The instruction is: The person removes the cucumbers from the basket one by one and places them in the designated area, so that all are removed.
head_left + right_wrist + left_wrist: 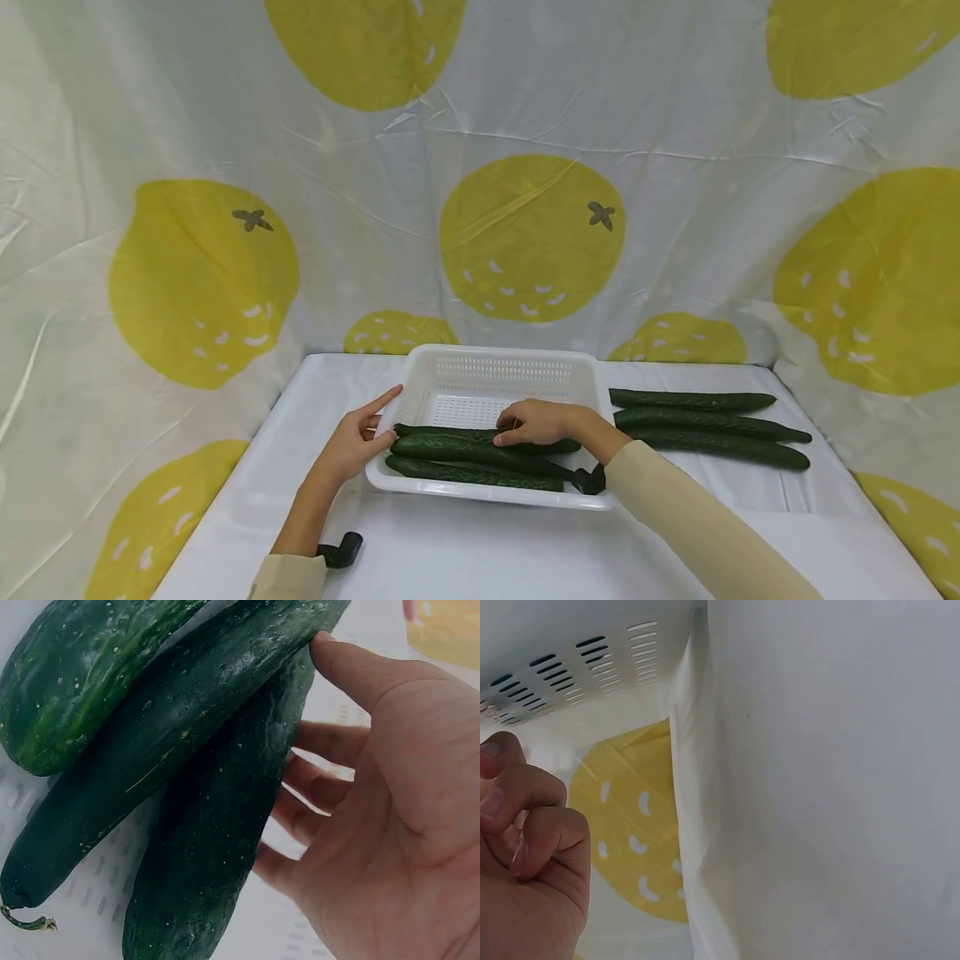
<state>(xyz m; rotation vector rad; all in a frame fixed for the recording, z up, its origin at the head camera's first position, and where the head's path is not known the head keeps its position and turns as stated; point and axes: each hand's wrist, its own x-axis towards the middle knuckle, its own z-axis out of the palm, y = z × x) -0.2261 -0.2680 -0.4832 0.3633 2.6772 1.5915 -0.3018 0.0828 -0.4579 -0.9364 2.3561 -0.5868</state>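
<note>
A white plastic basket point(495, 498) with slotted sides holds three long dark green cucumbers, lying side by side along its near half. At the basket's left rim, my left hand point(348, 446) grips with thumb and index finger; its other fingers point(544, 784) are curled outside below the slotted wall. My right hand point(536, 422) reaches over the right side into the basket. Its thumb lies on the farthest cucumber point(225, 802), with the fingers along that cucumber's far side. The middle cucumber point(97, 795) and the nearest cucumber point(472, 475) lie beside it.
Right of the basket, three more cucumbers point(712, 422) lie roughly parallel on the white-covered table point(465, 550). A pale curtain point(360, 250) with yellow fruit prints hangs behind and at both sides. Dark wrist cameras point(341, 550) are worn on both wrists.
</note>
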